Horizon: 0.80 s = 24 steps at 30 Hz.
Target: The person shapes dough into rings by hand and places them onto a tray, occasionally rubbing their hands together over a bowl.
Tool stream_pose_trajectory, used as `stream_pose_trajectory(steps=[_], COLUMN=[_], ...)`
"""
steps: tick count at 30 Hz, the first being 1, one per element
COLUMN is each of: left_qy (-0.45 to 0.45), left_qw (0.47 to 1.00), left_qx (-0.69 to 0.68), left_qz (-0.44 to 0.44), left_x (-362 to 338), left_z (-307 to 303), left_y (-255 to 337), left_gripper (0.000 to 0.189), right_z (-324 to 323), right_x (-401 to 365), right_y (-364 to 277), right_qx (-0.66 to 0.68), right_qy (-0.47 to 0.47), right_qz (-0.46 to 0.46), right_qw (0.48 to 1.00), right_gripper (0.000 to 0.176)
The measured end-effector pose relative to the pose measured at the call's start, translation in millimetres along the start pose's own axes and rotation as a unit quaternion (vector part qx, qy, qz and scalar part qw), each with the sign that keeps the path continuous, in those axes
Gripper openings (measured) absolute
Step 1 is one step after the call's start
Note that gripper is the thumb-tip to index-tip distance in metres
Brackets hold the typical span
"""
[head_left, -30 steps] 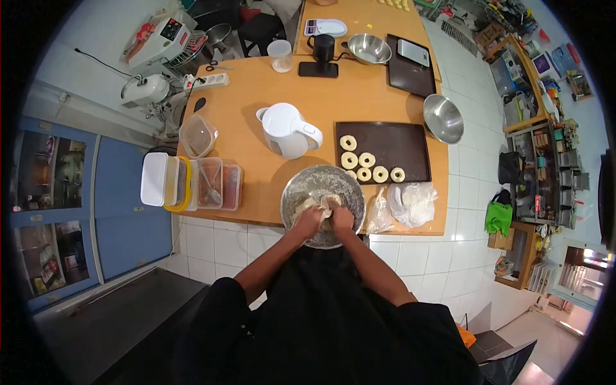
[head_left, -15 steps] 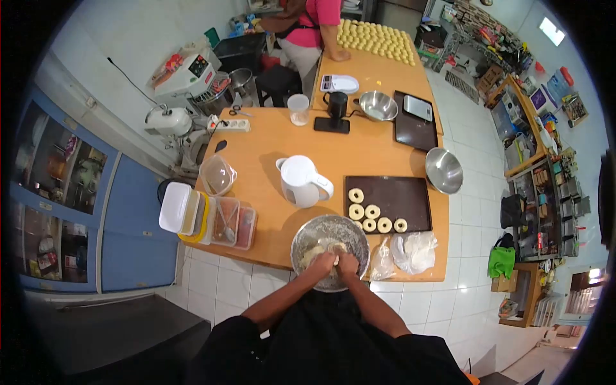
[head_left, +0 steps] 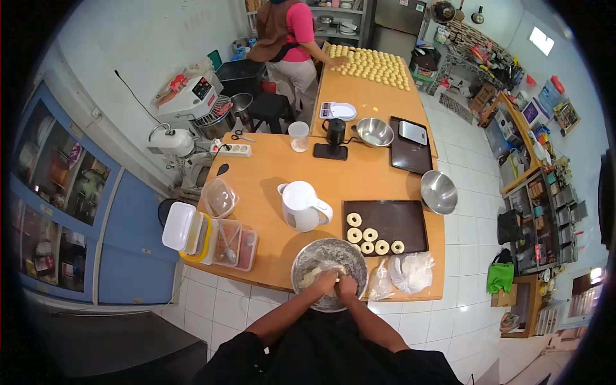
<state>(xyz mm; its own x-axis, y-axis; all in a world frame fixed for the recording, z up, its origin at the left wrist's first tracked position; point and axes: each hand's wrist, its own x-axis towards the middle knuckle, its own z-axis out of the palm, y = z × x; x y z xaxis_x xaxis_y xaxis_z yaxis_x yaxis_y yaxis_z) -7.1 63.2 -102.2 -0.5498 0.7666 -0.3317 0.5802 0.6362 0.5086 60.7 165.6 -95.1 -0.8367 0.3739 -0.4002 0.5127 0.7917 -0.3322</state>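
Note:
A metal mixing bowl [head_left: 301, 255], smeared with flour inside, stands at the table's near edge. Both hands are down in it, close together over pale dough [head_left: 310, 277]. My left hand [head_left: 326, 280] has its fingers curled into the dough. Right beside it, my right hand [head_left: 346, 287] is also closed on dough; the fingertips are partly hidden. Behind the bowl to the right lies a dark baking tray [head_left: 401, 221] with several dough rings [head_left: 355, 235] along its left and near sides. Plastic bags [head_left: 410, 272] of something white lie just right of the bowl.
A white electric kettle [head_left: 300, 205] stands beyond the bowl. Plastic tubs [head_left: 228, 240] are stacked at left. Steel bowls [head_left: 439, 192], a black phone [head_left: 330, 151] and a kitchen scale [head_left: 338, 111] sit farther back. A person in pink [head_left: 300, 25] reaches toward many dough balls [head_left: 372, 67].
My view has tilted up a little, so the table sits lower in it. My hands stay in the bowl on the dough. The other person's hand has moved onto the dough balls.

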Motion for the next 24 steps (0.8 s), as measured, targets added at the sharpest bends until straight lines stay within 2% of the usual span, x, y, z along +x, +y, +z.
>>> stream_pose_trajectory(steps=[3, 5, 8, 11, 14, 17, 20, 21, 24], left_qy=[-0.006, -0.018, 0.007, 0.096, 0.035, -0.063, -0.053, -0.023, 0.040], left_qw=[1.000, 0.999, 1.000, 0.988, 0.996, 0.997, 0.998, 0.999, 0.995], left_qx=[0.012, 0.002, -0.017, -0.113, -0.085, -0.001, 0.004, -0.021, -0.076], left_qz=[-0.017, -0.039, -0.015, 0.047, 0.010, -0.051, -0.036, -0.041, -0.058], left_x=[-15.2, -28.9, -42.2, -37.5, -17.3, -1.4, -13.4, -21.4, -49.2], left_z=[-4.1, -23.3, -33.0, -44.0, -44.7, -28.5, -24.7, -28.9, -46.2], left_y=[-0.2, 8.5, 11.8, 24.4, 24.9, 16.0, 16.8, 16.7, 22.3], left_gripper=[0.021, 0.023, 0.027, 0.027, 0.030, 0.030, 0.025, 0.024, 0.020], right_z=[8.7, 37.7, 58.4, 27.7, 23.6, 2.2, 21.3, 23.9, 25.4], right_x=[-2.3, 12.5, 20.2, 6.0, 3.8, -0.7, 9.0, 9.4, 6.5], right_y=[3.3, 15.5, 25.1, 12.5, 15.1, -5.7, 13.4, 11.0, 5.6], right_qx=[-0.004, 0.009, 0.001, -0.020, -0.033, -0.010, -0.057, -0.062, -0.002], right_qy=[-0.007, 0.001, 0.035, 0.015, 0.001, -0.003, -0.026, -0.028, 0.014], right_qz=[-0.011, -0.007, -0.039, -0.030, -0.069, -0.007, -0.029, -0.040, -0.057], right_qw=[1.000, 1.000, 0.999, 0.999, 0.997, 1.000, 0.998, 0.997, 0.998], right_gripper=[0.025, 0.022, 0.019, 0.019, 0.022, 0.025, 0.026, 0.027, 0.029])
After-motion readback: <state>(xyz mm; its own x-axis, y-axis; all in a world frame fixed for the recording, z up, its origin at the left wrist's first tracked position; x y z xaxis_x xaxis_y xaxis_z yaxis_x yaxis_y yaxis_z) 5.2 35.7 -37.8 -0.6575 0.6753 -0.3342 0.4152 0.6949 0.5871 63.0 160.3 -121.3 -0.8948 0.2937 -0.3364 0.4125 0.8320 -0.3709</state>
